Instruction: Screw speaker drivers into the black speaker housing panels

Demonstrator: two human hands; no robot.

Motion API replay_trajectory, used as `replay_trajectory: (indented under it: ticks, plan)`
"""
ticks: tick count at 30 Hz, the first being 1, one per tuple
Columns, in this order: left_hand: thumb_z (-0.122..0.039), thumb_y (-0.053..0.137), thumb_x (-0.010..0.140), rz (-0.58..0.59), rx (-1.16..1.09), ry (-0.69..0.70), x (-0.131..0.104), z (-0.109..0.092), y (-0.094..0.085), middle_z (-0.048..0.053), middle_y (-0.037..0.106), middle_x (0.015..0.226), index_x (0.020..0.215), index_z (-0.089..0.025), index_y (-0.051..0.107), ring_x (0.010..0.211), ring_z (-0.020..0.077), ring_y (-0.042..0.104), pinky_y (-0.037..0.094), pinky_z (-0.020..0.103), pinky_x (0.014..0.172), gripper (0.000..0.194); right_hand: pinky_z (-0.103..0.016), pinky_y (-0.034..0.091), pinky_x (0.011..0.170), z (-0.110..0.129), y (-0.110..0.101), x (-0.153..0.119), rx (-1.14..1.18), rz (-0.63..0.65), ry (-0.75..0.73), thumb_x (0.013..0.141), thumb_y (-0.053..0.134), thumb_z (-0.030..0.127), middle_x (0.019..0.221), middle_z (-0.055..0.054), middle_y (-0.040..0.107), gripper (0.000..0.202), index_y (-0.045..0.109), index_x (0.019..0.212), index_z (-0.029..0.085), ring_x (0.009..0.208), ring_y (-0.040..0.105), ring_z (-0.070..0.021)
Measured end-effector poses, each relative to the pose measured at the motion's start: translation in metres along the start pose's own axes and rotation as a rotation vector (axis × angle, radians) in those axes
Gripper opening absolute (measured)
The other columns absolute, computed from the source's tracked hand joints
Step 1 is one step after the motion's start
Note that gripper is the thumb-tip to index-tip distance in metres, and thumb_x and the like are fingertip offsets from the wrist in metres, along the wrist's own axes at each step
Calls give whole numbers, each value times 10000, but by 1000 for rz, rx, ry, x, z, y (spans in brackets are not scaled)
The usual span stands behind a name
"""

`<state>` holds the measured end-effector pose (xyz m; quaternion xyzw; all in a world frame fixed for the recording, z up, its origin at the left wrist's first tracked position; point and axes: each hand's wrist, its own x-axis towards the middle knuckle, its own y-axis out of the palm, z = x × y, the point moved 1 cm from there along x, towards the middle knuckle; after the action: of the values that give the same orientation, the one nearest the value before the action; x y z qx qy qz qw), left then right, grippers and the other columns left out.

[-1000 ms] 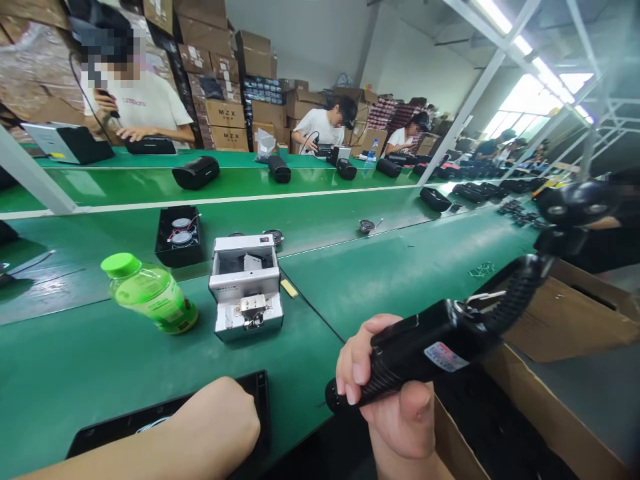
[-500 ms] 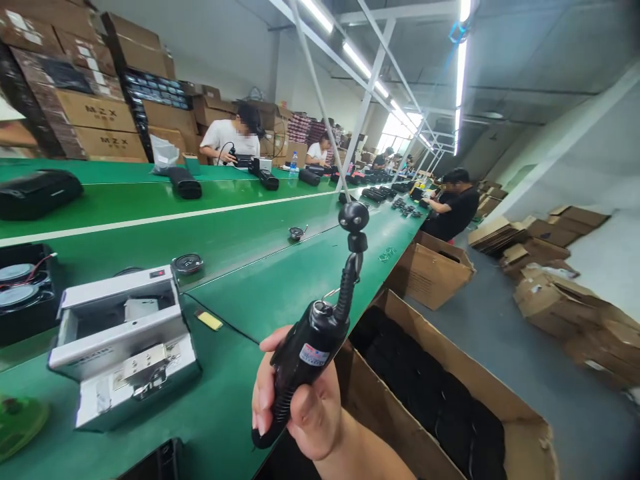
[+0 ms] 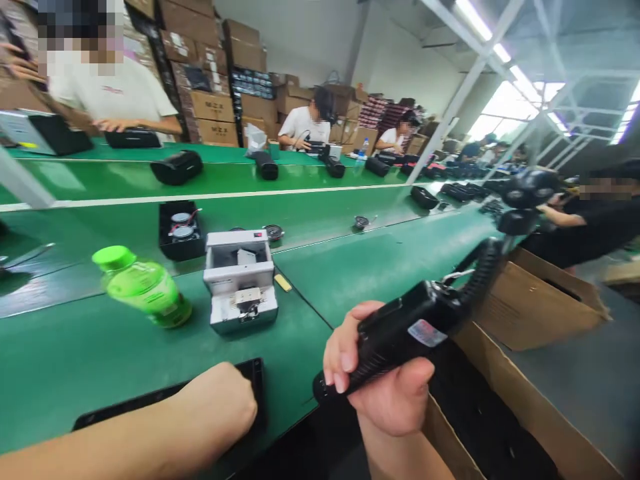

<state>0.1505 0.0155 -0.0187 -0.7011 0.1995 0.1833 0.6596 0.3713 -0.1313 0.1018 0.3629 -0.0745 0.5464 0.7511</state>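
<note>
One long green desk (image 3: 50,353) fills most of our frame, with a white strip (image 3: 225,197) across it. Brown cartons (image 3: 214,107) are stacked against the far wall, upper left to centre. At lower right, an open cardboard box (image 3: 545,393) is cut off by the frame, its black contents too dark for us to name. Across the desk, a person in a white shirt (image 3: 113,93) is cropped at the upper left. Under our left forearm, at lower left, lies a black housing (image 3: 257,380), mostly covered. Our right hand (image 3: 390,393), lower centre-right, is wrapped around a black power tool (image 3: 390,340) that slants up to the right; its upper fitting is blurred. Our left hand (image 3: 225,400) is bent over the housing, its fingers out of sight, so we can't tell whether it grips anything. Left of centre stands a silver machine (image 3: 240,280), with a green bottle (image 3: 145,287) to its left. Behind them, a black case (image 3: 180,247) contains two speakers (image 3: 183,232). Smallest is a yellow piece (image 3: 283,283), just beside the machine.
</note>
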Motion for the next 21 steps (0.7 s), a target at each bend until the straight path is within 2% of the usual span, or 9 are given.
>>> replay_trajectory:
  ticks: [2, 5, 9, 14, 17, 21]
  plan:
    - [-245, 1020, 930, -16, 5, 5, -7, 0, -8, 73, 859, 846, 927, -208, 864, 791, 274, 837, 739, 438, 835, 160, -265, 698, 601, 5, -3, 1, -65, 25, 1, 1180, 794, 856, 865, 28, 769, 586, 952, 1498, 389, 554, 663, -113]
    - [-136, 974, 798, -80, 3, 17, -14, 1, -26, 106, 850, 789, 865, -233, 866, 733, 344, 838, 690, 462, 741, 160, -292, 717, 574, 8, -8, 0, -110, 43, 8, 1181, 768, 880, 847, 27, 777, 616, 956, 1503, 390, 536, 687, -132]
    - [-89, 884, 861, -127, -29, 24, -21, 5, -43, 105, 875, 832, 902, -249, 872, 753, 341, 855, 653, 439, 732, 166, -293, 711, 538, 9, -7, 0, -157, 50, -15, 1183, 762, 876, 818, 29, 763, 627, 973, 1473, 362, 512, 694, -136]
    - [-143, 844, 963, -164, -59, -14, -35, 8, -53, 79, 864, 817, 931, -260, 866, 711, 312, 835, 575, 404, 646, 124, -269, 689, 500, 8, -1, 1, -150, -17, -30, 1121, 826, 931, 778, 43, 754, 678, 993, 1425, 348, 464, 649, -121]
    - [-118, 893, 897, -179, -61, -35, -35, 3, -54, 70, 852, 790, 902, -257, 865, 683, 309, 822, 548, 394, 615, 141, -255, 679, 495, 4, 2, 2, -134, -67, -41, 1094, 833, 966, 758, 47, 747, 715, 1002, 1394, 339, 454, 626, -112]
    - [-35, 911, 804, -230, -120, -88, -29, -4, -50, 67, 816, 719, 765, -246, 815, 627, 309, 801, 517, 386, 591, 234, -241, 651, 474, 2, 4, 4, -98, -116, -39, 1051, 886, 971, 746, 55, 754, 738, 1013, 1349, 308, 449, 620, -107]
